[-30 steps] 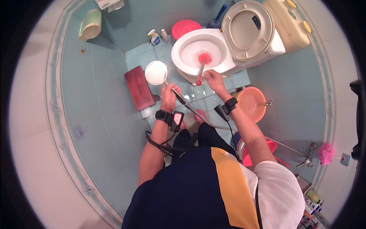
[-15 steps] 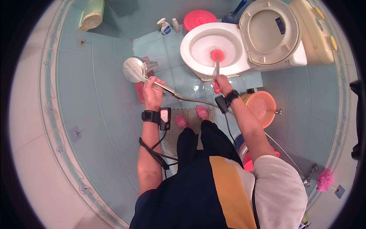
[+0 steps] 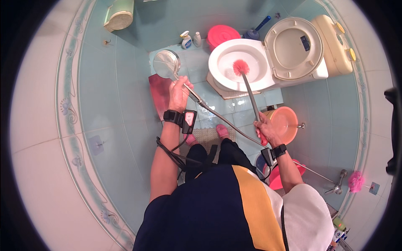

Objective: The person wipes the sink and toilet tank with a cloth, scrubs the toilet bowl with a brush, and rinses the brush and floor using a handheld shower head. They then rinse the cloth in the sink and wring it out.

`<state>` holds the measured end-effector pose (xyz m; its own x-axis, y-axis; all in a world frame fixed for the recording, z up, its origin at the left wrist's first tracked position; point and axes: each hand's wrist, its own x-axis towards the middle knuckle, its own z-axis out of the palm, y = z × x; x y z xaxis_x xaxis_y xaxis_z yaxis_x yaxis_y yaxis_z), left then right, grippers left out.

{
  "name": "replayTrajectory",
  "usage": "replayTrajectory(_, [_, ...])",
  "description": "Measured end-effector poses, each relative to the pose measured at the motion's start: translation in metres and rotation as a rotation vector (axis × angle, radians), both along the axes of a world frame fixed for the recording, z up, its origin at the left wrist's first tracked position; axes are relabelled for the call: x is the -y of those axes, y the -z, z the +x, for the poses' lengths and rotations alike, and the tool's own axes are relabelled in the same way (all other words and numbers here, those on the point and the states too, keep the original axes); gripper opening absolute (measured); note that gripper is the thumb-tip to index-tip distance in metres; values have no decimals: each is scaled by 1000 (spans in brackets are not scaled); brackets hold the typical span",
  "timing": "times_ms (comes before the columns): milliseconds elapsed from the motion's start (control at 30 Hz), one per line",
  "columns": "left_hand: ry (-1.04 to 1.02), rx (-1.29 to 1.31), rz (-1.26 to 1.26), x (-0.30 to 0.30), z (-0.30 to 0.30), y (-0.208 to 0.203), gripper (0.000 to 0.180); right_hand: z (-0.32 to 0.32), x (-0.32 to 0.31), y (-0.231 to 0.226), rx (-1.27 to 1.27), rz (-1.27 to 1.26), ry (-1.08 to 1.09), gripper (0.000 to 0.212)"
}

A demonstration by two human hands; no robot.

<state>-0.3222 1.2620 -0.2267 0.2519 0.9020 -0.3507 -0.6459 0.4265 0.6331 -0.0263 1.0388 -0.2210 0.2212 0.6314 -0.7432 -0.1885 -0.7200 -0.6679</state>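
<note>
Our left hand (image 3: 179,96) clasps the shower head (image 3: 166,64), our right hand (image 3: 269,129) the brush (image 3: 250,94), its bristles (image 3: 240,67) ahead at the toilet (image 3: 213,65).

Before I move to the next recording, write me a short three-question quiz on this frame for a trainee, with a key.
1. What does the left hand hold?
2. True or false: the right hand is empty.
3. Which colour is the bucket seen beside the right hand?
A) green
B) orange
C) white

Key:
1. The shower head, by its handle.
2. False; it grips the handle of a long brush with red bristles.
3. B
</note>
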Motion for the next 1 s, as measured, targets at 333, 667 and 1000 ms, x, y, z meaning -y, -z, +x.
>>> replayTrajectory(333, [-26,-13,-33,-34,-48,28,12,-117,-121,58,261,33,-131,41])
replayTrajectory(667, [29,-76,-59,-37,-52,84,5,-116,-213,291,587,-147,-253,34])
replayTrajectory(1000, [41,-132,-103,-43,-54,123,4,-116,-233,337,911,-146,-449,29])
